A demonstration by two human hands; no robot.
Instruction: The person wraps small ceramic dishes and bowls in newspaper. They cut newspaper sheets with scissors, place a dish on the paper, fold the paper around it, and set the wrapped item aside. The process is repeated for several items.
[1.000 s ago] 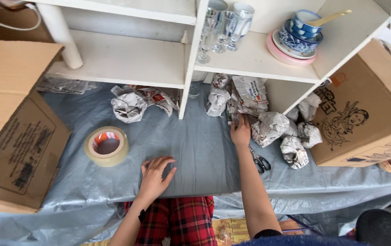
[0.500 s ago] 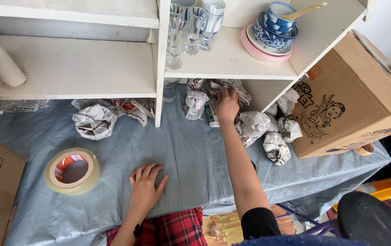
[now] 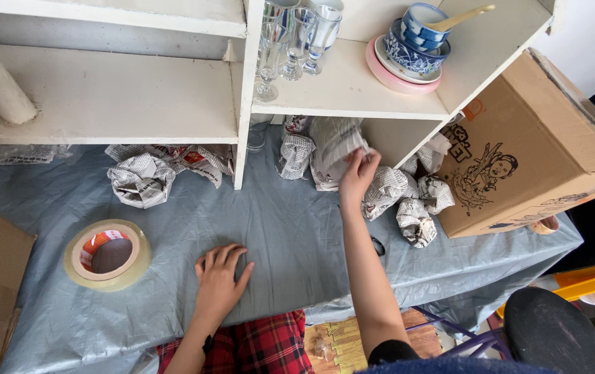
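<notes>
Head view: right hand, just flat on the bundles, now pinches a newspaper-wrapped bundle at upper centre, lifting it; left hand stays spread, empty, on the tarp.

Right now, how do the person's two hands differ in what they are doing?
The left hand lies flat, palm down, on the grey plastic sheet, holding nothing; the right hand is raised and pinches a crumpled newspaper-wrapped bundle. The left hand sits near the body, close to the beige tape roll; the right hand reaches far out under the white shelf. Both are bare.
</notes>
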